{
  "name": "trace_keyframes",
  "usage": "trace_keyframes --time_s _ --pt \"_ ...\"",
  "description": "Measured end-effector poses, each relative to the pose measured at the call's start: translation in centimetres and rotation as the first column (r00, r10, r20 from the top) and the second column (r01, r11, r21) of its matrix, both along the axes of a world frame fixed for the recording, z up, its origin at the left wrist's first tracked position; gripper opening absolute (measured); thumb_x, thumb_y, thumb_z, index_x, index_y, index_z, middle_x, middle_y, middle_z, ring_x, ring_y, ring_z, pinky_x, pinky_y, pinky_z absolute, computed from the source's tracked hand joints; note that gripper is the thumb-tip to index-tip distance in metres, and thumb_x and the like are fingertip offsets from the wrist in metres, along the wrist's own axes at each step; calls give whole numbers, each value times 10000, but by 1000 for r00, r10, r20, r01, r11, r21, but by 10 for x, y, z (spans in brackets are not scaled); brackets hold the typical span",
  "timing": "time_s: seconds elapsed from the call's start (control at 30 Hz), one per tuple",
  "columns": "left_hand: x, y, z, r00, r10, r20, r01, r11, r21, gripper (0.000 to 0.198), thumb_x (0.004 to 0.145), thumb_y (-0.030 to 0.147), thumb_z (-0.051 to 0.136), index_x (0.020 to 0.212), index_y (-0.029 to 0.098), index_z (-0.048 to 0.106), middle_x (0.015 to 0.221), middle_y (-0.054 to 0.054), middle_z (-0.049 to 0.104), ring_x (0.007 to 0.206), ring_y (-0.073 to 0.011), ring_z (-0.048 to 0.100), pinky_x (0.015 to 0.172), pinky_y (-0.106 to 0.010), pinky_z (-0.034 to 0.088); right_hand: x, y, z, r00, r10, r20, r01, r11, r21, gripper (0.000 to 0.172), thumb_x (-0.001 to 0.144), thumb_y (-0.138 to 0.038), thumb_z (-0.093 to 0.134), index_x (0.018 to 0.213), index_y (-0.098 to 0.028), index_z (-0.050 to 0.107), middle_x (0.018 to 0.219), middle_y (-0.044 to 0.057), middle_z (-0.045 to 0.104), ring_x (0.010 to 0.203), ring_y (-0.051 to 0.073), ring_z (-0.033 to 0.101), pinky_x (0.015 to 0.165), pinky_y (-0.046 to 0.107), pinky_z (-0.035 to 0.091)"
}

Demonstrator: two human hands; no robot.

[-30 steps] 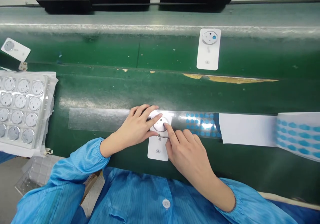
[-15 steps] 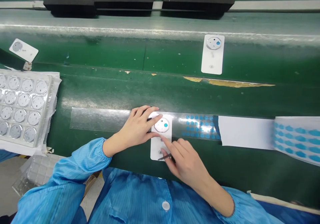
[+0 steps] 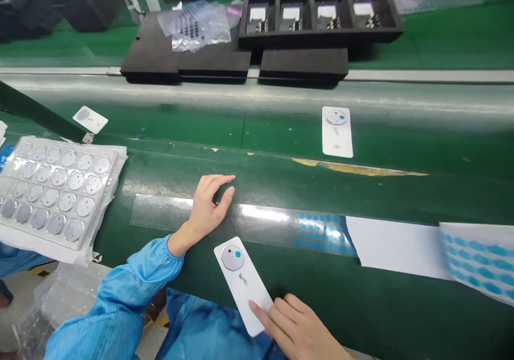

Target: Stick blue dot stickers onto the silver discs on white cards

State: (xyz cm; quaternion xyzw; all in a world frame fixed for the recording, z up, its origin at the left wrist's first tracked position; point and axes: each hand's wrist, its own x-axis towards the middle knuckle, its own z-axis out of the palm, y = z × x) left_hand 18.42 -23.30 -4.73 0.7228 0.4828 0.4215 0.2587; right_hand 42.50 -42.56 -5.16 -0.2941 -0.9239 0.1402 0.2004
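My right hand (image 3: 293,325) grips the lower end of a white rectangular panel (image 3: 251,296), its index finger laid on top. The panel is tilted, its upper end leaning left. Near that end sits a round silver disc (image 3: 232,257) with a blue dot and a small dark hole; dark marks are printed below it. My left hand (image 3: 211,205) is over the clear plastic strip (image 3: 263,213), thumb and index finger curved apart with nothing between them. Rows of blue dots (image 3: 321,232) cover the strip's right part. The dark thin tool seen earlier in my right hand is not visible.
At left, a clear tray (image 3: 60,189) holds silver discs. A white sheet (image 3: 395,246) and a blue-dotted sheet (image 3: 482,263) lie right. Two more white panels (image 3: 337,135) (image 3: 90,119) lie farther back. Behind stand black foam boxes (image 3: 321,20) and a plastic bag (image 3: 201,28).
My right hand has drawn the white panel off the strip, toward me, and tilted it. My left hand has let go of it. The view has shifted upward, showing more of the back.
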Motion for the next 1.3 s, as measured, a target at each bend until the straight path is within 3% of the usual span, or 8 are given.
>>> trace_keyframes --time_s 0.13,0.27,0.4,0.53,0.73,0.93,1.13,1.3 --pt "-20 25 -4 951 255 173 -248 967 -64 223 1007 327 582 1132 211 726 1058 -62 732 967 -186 654 858 -316 513 18 51 26 983 -6 -183 41 982 184 455 995 -65 446 1432 -2 555 636 -4 492 610 173 428 597 348 287" --pt "-34 41 -12 872 426 243 -394 903 -172 260 982 343 559 1084 175 730 942 -67 729 859 -170 666 779 -277 504 26 152 43 962 -177 -209 251 875 414 529 951 -68 550 1477 -126 555 638 -23 462 606 173 384 599 345 255" --pt "-41 46 -17 867 441 232 -400 894 -203 278 960 360 553 996 158 741 824 -50 707 764 -156 648 715 -254 491 12 261 36 927 -352 -127 365 772 520 341 986 -128 521 1254 -173 727 655 16 519 662 192 396 612 355 225" --pt "-41 44 -16 870 429 241 -378 896 -233 312 953 410 564 965 157 746 759 -27 663 715 -145 598 685 -243 461 -18 313 16 865 -500 47 447 810 379 375 1026 -161 420 1241 -76 715 772 117 624 750 234 449 652 367 232" --pt "-38 42 -17 882 404 244 -339 902 -267 390 957 486 555 865 151 731 667 -5 598 647 -136 541 629 -237 414 -50 261 1 931 -346 117 283 887 364 339 1053 -234 466 1255 -65 679 928 118 660 869 230 537 734 340 357" --pt "-34 42 -27 933 338 123 -300 920 -252 505 963 528 517 616 169 595 563 17 534 565 -114 478 584 -239 370 -29 191 -19 981 -190 -36 192 935 296 337 1068 -199 400 1264 -93 654 870 84 623 770 205 539 690 325 415" --pt "-36 45 -39 952 302 -50 -306 932 -193 533 931 452 573 492 185 432 522 33 420 573 -111 418 622 -258 341 -16 186 -55 983 -86 -165 134 942 307 314 1050 -163 414 1252 -174 655 796 36 601 656 177 562 609 294 455" --pt "-34 44 -40 944 286 -164 -313 933 -176 460 972 405 545 573 181 594 617 3 580 638 -135 528 673 -257 392 -21 188 -52 973 -62 -222 128 947 295 281 1042 -264 462 1261 -247 637 784 44 626 625 214 638 565 328 527"
